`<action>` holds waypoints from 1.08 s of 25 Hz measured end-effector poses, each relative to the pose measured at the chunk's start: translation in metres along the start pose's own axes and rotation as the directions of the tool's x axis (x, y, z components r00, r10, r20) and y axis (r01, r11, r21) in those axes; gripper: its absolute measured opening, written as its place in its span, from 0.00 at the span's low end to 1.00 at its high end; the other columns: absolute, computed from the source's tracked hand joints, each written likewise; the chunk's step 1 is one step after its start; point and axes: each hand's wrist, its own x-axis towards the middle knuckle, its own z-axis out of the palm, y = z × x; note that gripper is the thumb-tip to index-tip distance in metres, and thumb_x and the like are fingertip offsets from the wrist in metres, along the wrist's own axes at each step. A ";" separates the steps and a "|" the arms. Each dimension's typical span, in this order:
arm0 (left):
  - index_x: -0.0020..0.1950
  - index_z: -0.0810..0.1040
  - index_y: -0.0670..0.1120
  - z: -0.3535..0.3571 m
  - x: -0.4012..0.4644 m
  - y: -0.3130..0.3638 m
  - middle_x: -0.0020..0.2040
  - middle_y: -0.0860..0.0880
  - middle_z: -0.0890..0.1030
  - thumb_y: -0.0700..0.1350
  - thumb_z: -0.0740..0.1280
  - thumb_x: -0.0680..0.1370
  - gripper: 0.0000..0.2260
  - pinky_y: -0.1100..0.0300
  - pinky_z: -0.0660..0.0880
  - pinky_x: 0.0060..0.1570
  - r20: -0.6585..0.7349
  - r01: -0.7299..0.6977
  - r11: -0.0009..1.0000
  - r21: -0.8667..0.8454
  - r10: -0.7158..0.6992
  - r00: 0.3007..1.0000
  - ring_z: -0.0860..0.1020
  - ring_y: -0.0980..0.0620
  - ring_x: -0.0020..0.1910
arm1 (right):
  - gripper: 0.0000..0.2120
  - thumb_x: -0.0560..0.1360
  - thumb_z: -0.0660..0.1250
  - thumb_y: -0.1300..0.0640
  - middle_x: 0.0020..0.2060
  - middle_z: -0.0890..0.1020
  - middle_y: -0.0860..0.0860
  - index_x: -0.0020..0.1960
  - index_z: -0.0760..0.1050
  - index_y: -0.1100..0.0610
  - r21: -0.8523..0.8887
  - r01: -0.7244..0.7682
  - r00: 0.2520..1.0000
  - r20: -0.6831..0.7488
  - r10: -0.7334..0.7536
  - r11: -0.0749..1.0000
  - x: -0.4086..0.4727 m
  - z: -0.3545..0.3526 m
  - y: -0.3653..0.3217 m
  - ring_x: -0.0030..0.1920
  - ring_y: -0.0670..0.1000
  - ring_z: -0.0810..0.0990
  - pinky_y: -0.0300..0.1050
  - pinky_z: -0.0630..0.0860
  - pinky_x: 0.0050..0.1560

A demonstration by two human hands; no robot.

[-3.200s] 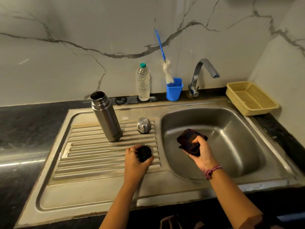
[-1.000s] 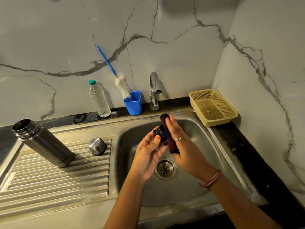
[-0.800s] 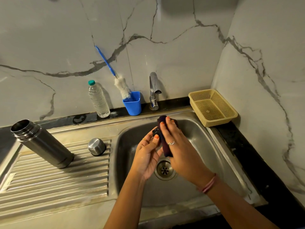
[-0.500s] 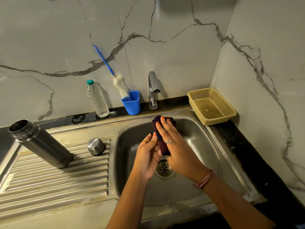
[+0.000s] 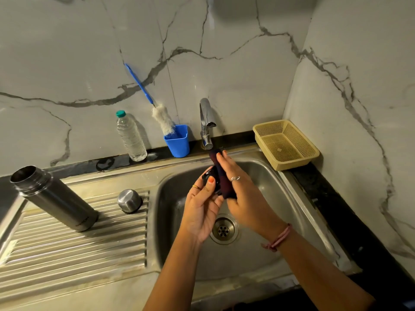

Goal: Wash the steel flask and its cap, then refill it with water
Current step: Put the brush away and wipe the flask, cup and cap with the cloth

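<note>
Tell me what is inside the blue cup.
The blue cup holds a bottle brush: its white bristles dip in, and its blue handle leans out against the wall. The cup's walls hide the brush tip and anything at the bottom.

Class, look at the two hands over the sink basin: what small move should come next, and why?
Probably turn the black stopper in the left hand so the dark sponge, gripped by the right hand, rubs a fresh side. Only one side meets the sponge, and no water runs from the tap yet.

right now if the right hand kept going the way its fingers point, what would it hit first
Probably the tap: the right hand, gripping the dark scrubber, points up toward the tap's base. Depth is unclear.
</note>
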 end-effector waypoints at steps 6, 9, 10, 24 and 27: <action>0.62 0.78 0.40 -0.005 -0.002 0.003 0.53 0.40 0.82 0.42 0.76 0.70 0.22 0.57 0.82 0.46 -0.011 0.017 0.999 -0.043 -0.017 1.000 0.83 0.49 0.47 | 0.40 0.71 0.65 0.69 0.77 0.51 0.53 0.77 0.52 0.55 -0.247 0.176 0.983 -0.005 -0.183 0.953 -0.012 0.011 -0.003 0.77 0.53 0.48 0.47 0.56 0.73; 0.65 0.74 0.37 -0.004 -0.006 0.003 0.57 0.36 0.80 0.41 0.77 0.68 0.27 0.57 0.83 0.44 -0.056 0.039 0.997 -0.073 -0.043 0.998 0.84 0.46 0.48 | 0.40 0.71 0.64 0.73 0.77 0.54 0.51 0.77 0.52 0.55 -0.025 0.044 0.999 0.027 -0.044 0.999 -0.004 0.003 0.005 0.77 0.49 0.52 0.47 0.59 0.74; 0.67 0.72 0.37 -0.003 -0.007 0.003 0.60 0.35 0.78 0.41 0.76 0.68 0.29 0.57 0.83 0.44 -0.065 0.041 0.996 -0.082 -0.046 0.997 0.83 0.45 0.50 | 0.40 0.71 0.63 0.74 0.76 0.56 0.51 0.77 0.52 0.55 0.053 -0.012 1.000 0.027 0.010 0.998 -0.001 -0.001 0.008 0.76 0.48 0.55 0.48 0.61 0.73; 0.58 0.79 0.37 0.006 -0.002 0.004 0.51 0.38 0.82 0.43 0.66 0.77 0.13 0.55 0.82 0.49 -0.095 0.016 1.000 -0.011 -0.017 0.995 0.82 0.47 0.47 | 0.42 0.71 0.66 0.70 0.77 0.50 0.54 0.77 0.49 0.54 -0.234 0.133 0.989 -0.033 -0.144 0.963 -0.010 0.007 0.002 0.77 0.54 0.49 0.50 0.58 0.73; 0.60 0.79 0.38 0.004 0.000 0.003 0.55 0.37 0.81 0.45 0.73 0.73 0.19 0.54 0.80 0.53 -0.110 0.038 0.998 0.049 -0.032 0.993 0.82 0.46 0.50 | 0.41 0.70 0.66 0.71 0.77 0.51 0.54 0.77 0.50 0.55 -0.242 0.159 0.985 -0.018 -0.169 0.957 -0.010 0.009 0.005 0.77 0.53 0.49 0.49 0.58 0.73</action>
